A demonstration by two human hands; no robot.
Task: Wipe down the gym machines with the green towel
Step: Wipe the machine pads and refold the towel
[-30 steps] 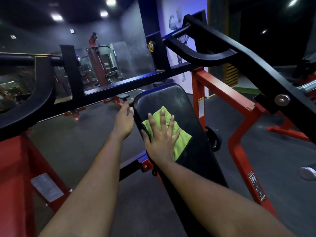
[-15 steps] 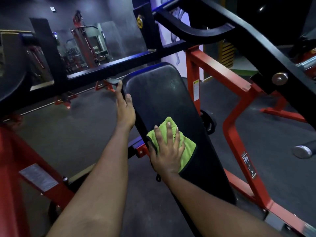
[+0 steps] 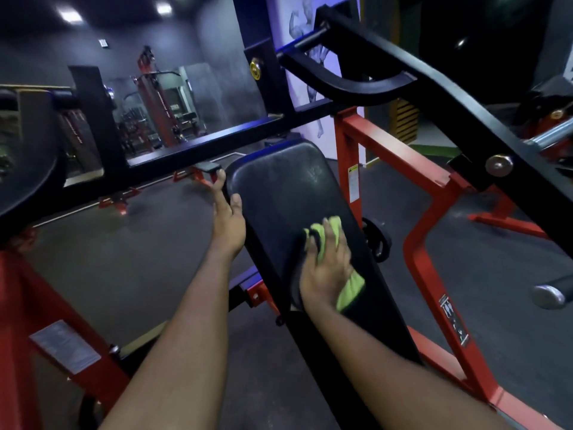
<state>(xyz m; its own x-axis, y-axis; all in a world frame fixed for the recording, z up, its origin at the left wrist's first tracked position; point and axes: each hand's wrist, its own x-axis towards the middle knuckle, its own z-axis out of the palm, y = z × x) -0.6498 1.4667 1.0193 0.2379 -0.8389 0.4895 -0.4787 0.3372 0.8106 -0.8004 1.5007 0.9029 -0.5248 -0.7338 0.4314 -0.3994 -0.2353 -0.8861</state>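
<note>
View: on my feed the camera has tipped up since half a second ago. The ceiling lights (image 3: 70, 16) are back at the top edge and the machine sits lower in frame.
Red frame (image 3: 387, 150): I see its slanted beams running behind and to the right of the pad, standing where they were on the dark floor (image 3: 124, 274).
Black lever arm (image 3: 465, 125): it crosses the upper right on a diagonal, above the pad and not touching it.
Back pad (image 3: 279, 181): black and tilted, its rounded top is farthest from me, and both hands are on it.
Left hand (image 3: 228, 221): the fingers are straight along the pad's left edge and the thumb lies on the edge, so it is relaxed rather than clenched. It has kept that spot.
Right hand (image 3: 325, 274): it lies palm-down and flat, pressing the towel. The fingers are blurred. A moment ago its thumb hung over the pad's left edge, and now I read it nearer the pad's middle.
Green towel (image 3: 352, 290): it is on the pad face, pinned under the right hand, showing past the fingertips and beside the wrist. It was spread flatter before and looks more bunched now.
</note>
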